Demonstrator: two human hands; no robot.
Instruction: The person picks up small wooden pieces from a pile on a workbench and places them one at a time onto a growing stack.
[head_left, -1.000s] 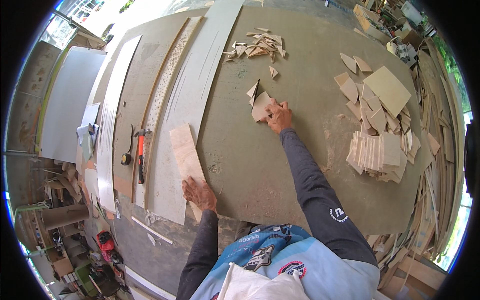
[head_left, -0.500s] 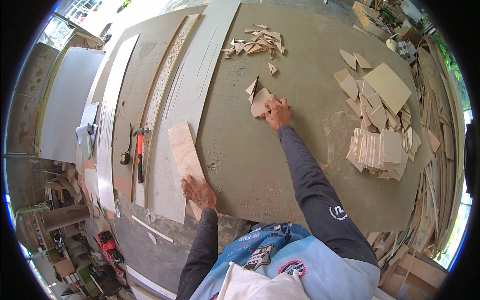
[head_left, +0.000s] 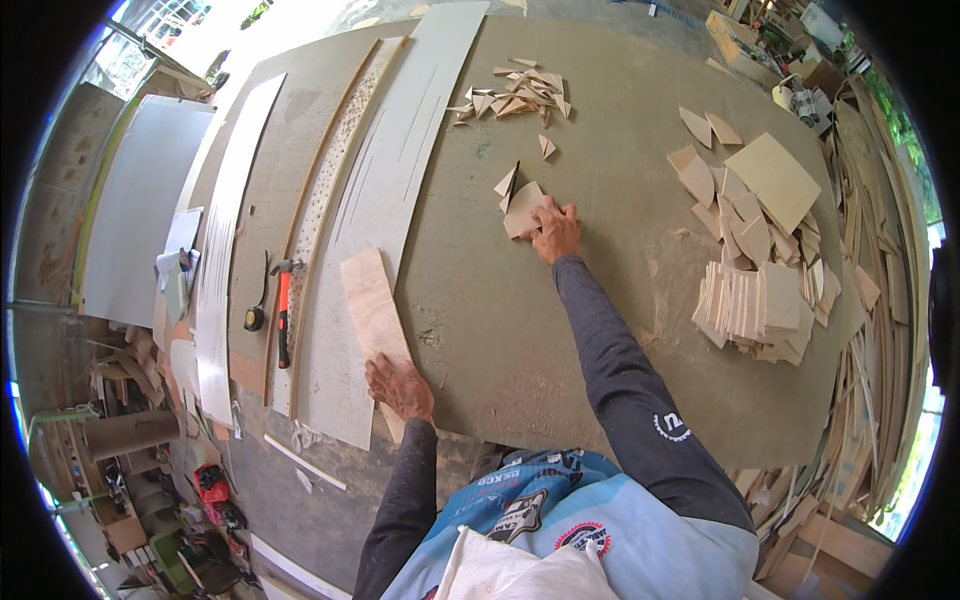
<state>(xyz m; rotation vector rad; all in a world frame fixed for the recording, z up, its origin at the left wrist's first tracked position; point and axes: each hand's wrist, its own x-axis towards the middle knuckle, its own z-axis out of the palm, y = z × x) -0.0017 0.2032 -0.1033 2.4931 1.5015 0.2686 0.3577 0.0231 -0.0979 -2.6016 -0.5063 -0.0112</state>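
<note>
My left hand (head_left: 400, 388) lies flat with its fingers apart on the lower part of a long, pale wooden strip (head_left: 374, 295), close to the table's near edge. Farther forward and to the right, my right hand (head_left: 555, 230) has its fingers bent around the edge of a small, thin piece of plywood (head_left: 522, 209). Touching or just beside that piece is a thin black tool (head_left: 515, 180), too small to name. A small pointed offcut (head_left: 504, 187) sits there too, and another offcut (head_left: 547, 147) lies a little beyond.
Pointed offcuts (head_left: 522, 95) are heaped at the far side. To the right lie curved plywood pieces (head_left: 745, 215), a stacked row of pieces (head_left: 745, 300) and a square panel (head_left: 775, 180). A hammer (head_left: 284, 310) and tape measure (head_left: 254, 319) rest at left, near long white boards (head_left: 395, 150).
Both hands keep nearly the same places and grips. The whole view has shifted very slightly; the plywood piece under my right hand has barely moved.
</note>
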